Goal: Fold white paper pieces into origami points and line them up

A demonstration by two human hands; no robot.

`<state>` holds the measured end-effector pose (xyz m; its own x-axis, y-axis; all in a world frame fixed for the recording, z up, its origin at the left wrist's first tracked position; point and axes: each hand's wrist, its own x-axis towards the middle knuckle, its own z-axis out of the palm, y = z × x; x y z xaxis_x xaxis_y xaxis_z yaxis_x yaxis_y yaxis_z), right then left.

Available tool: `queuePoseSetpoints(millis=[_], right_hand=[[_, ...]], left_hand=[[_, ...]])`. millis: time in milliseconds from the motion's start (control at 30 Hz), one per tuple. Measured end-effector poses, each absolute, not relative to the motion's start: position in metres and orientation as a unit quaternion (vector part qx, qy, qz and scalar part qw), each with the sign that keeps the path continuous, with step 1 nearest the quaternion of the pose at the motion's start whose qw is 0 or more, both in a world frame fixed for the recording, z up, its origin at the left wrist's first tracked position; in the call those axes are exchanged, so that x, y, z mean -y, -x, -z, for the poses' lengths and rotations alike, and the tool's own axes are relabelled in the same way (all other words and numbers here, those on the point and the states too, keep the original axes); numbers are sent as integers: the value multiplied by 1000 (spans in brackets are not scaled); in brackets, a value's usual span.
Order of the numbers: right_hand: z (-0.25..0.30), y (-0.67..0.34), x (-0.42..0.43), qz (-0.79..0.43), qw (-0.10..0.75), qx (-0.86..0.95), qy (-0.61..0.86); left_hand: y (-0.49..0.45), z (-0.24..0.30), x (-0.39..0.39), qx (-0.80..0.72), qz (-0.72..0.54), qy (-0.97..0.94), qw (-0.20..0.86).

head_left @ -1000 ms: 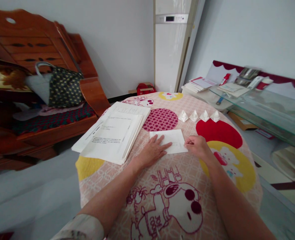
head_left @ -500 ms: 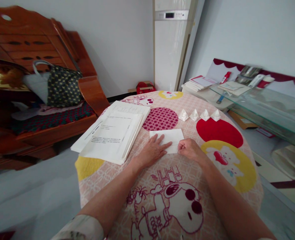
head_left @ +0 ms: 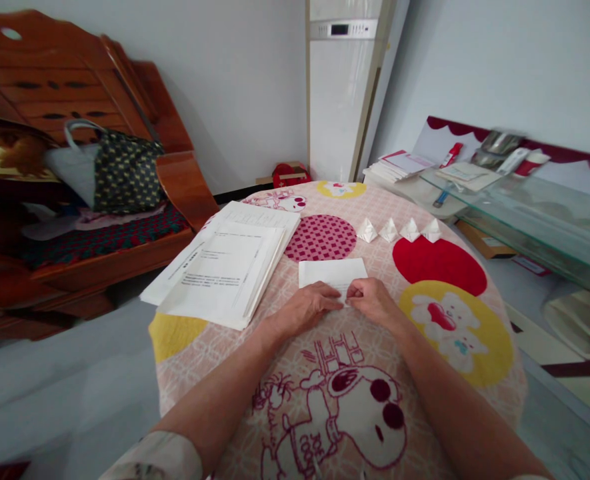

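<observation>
Head view showed a person's two bare hands meeting over a small white sheet (head_left: 325, 270) that lay on the cloth-covered tabletop (head_left: 375, 257). The left hand (head_left: 309, 308) rested across the sheet's near left part, its fingers close together and bent slightly downward. The right hand (head_left: 375, 301) was at the near right part, just beside the left, with its fingers curled in narrow. I could not tell whether either hand had the paper pinched, since the fingers hid that near edge.

Left of the sheet and apart from it lay a stack of printed pages (head_left: 225, 267). Beyond the sheet, to the right, four folded white paper shapes (head_left: 409, 231) stood in a row near a red circle (head_left: 439, 267) on the cloth.

Away from the tabletop, a dark patterned bag (head_left: 129, 170) sat on a carved wooden seat (head_left: 75, 73) at the left, a tall white cabinet-like unit (head_left: 337, 107) stood against the far wall, and a glass shelf (head_left: 549, 200) at the right carried a cup (head_left: 531, 165).
</observation>
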<state>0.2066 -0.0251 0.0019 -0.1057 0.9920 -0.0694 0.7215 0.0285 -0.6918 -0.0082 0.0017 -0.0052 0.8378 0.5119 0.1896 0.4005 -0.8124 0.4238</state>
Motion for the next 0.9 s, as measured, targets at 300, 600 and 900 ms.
queuePoseSetpoints(millis=[300,600,900], right_hand=[[1,-207,25,-298,237,678,628],[-2,-208,26,-311,244,673,626],[-1,-207,27,-309,249,671,626]], left_hand=[[22,-4,-11,-211,-106,-954,186],[47,-12,-18,-250,-86,-938,222],[62,-24,-20,-331,-94,-899,271]])
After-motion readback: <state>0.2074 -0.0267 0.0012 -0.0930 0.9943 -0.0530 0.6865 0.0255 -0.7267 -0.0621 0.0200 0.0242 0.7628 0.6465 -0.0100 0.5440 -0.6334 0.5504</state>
